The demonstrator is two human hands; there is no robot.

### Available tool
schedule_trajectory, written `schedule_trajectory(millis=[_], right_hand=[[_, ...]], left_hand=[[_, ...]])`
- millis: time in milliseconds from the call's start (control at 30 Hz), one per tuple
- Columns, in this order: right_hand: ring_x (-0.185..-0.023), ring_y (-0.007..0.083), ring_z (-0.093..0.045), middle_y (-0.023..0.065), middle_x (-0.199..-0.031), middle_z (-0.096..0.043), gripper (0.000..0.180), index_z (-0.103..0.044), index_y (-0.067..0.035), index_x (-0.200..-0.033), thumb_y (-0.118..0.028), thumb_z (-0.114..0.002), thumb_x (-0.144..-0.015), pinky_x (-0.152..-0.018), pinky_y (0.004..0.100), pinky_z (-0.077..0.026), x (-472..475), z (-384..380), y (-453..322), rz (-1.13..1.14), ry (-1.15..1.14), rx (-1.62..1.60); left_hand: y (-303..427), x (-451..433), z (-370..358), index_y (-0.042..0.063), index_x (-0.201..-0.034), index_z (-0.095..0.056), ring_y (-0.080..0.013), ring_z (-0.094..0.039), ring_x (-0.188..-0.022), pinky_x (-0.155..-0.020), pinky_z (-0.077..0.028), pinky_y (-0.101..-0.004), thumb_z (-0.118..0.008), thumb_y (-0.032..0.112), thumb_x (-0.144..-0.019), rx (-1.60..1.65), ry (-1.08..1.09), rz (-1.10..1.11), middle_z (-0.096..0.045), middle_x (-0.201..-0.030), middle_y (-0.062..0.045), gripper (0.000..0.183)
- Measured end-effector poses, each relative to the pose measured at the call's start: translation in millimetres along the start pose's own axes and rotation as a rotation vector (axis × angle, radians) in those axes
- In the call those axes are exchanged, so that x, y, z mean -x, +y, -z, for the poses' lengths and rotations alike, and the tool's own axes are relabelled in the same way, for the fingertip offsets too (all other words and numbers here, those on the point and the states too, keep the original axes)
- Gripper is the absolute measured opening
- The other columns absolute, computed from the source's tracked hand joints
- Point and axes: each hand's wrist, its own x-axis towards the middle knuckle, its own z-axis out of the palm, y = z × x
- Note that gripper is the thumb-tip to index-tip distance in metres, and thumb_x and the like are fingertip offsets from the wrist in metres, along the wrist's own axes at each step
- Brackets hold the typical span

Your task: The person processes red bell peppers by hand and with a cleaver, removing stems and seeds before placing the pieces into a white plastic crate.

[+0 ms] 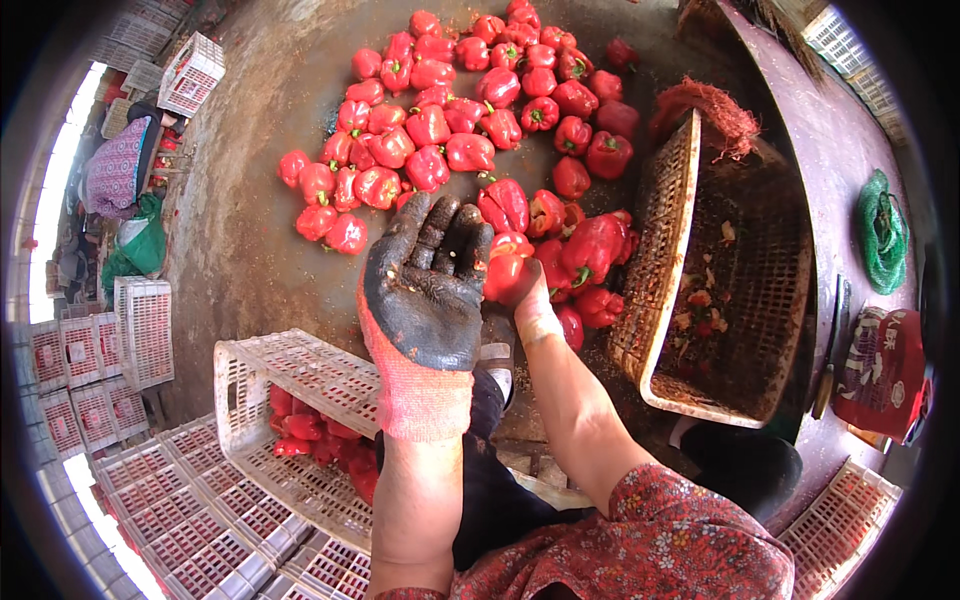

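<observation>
My left hand [431, 300] is palm up in a black-coated work glove with a red knit cuff. Its fingers curl slightly, and nothing lies in the palm but small bits of debris. Close on its right, my right hand [531, 292] grips a red bell pepper [504, 271], whose top looks cut or broken. Much of that hand is hidden by the pepper. Just beyond lie a whole red pepper [504, 206] and an opened pepper [546, 213]. Many more red bell peppers [427, 126] with green stems spread over the wet floor ahead.
Right of me, a dirty plastic crate [679, 262] contains pepper scraps, with red netting [705, 112] over its far corner. At left, a tipped white crate [300, 367] holds red pepper pieces [315, 435]. Stacked crates [187, 502] line the lower left. A person [120, 165] is bent over farther left.
</observation>
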Motion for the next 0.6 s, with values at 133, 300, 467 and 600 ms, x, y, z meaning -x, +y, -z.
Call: schedule_trajectory(millis=[133,300,467,600], right_hand=[[-0.114,0.0285,-0.05,0.0119,-0.121,-0.054,0.057,-0.048,-0.007,-0.124,-0.039,-0.062,-0.078,-0.098,0.0437,-0.04,35,5,-13,-0.208,-0.052,-0.248],[-0.106,0.0252,-0.056,0.0089,-0.114,-0.057,0.042,-0.053,-0.006,-0.116,-0.022,-0.064,-0.079,-0.091,0.0406,-0.048,75,-38,-78,-0.109,-0.168,-0.06],[-0.098,0.0171,-0.057,0.0072,-0.108,-0.06,0.049,-0.053,-0.002,-0.117,-0.011,-0.071,-0.073,-0.087,0.0316,-0.048,130,-99,-173,0.212,-0.321,0.492],[-0.104,0.0154,-0.053,0.006,-0.109,-0.058,0.06,-0.051,-0.001,-0.12,-0.013,-0.074,-0.065,-0.095,0.0313,-0.042,198,-152,-246,0.323,-0.431,0.819]], left_hand=[[0,0,2,-0.003,-0.11,-0.058,-0.0296,-0.056,-0.101,-0.09,-0.048,-0.0431,-0.052,0.016,-0.089,-0.032,0.031,-0.015,-0.059,-0.108,-0.017,0.029],[0,-5,4,0.0,-0.109,-0.057,-0.0297,-0.057,-0.096,-0.089,-0.048,-0.0453,-0.054,0.021,-0.089,-0.137,0.012,0.056,-0.058,-0.104,-0.015,0.029],[-26,-6,-2,0.008,-0.121,-0.052,-0.016,-0.058,-0.097,-0.083,-0.048,-0.0297,-0.067,0.025,-0.083,-0.916,-0.083,-0.004,-0.058,-0.113,-0.007,0.045],[-73,4,-6,0.004,-0.137,-0.033,-0.0149,-0.054,-0.108,-0.085,-0.05,-0.0256,-0.075,0.006,-0.073,-1.034,-0.391,0.137,-0.048,-0.127,-0.01,0.076]])
